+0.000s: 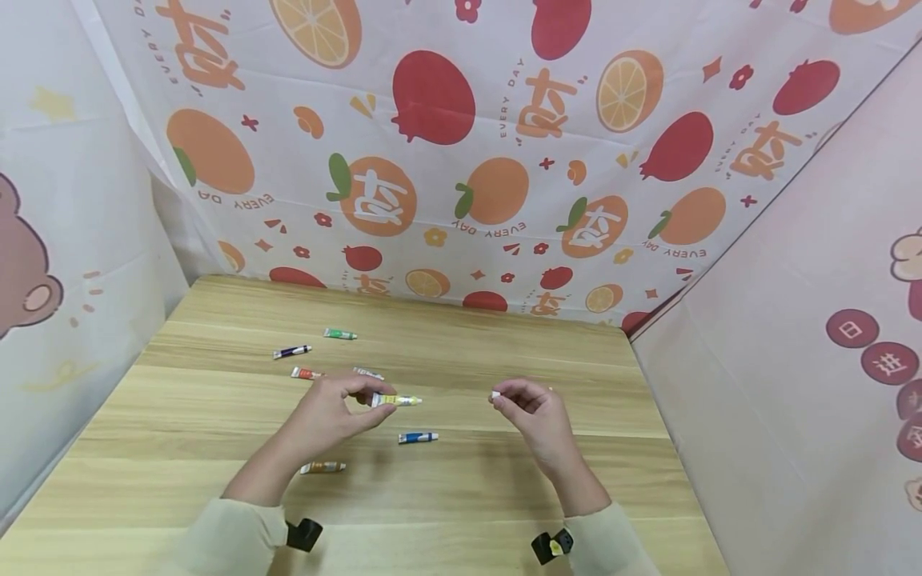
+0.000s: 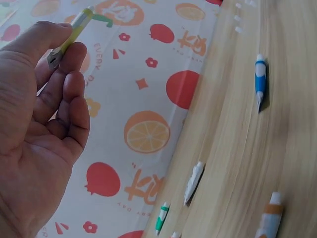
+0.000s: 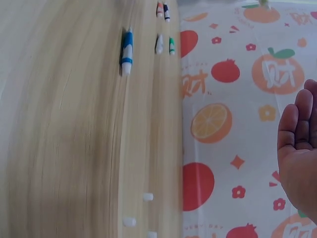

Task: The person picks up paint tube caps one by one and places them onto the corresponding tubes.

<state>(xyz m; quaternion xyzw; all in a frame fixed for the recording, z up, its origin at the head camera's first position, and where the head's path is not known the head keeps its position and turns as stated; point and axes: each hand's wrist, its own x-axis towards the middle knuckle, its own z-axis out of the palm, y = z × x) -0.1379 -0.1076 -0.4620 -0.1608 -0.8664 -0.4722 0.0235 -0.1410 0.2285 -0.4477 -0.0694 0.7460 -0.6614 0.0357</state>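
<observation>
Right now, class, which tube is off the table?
The yellow tube, pinched in the left hand; the other tubes lie on the table.

There are seven tubes (image 1: 416,438), one left hand (image 1: 331,408) and one right hand (image 1: 539,420), two black devices (image 1: 304,534), and one table (image 1: 475,504). Of white caps (image 3: 129,221) I count at least four: three loose, one pinched.

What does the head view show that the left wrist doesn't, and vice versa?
Head only: right hand pinching a white cap; purple tube; sleeves.
Left wrist only: palm of the left hand; loose white caps, at most a speck from the head.
Both: left hand pinching the yellow tube; blue tube, green tube, brown tube, white tube, red tube; table.
</observation>
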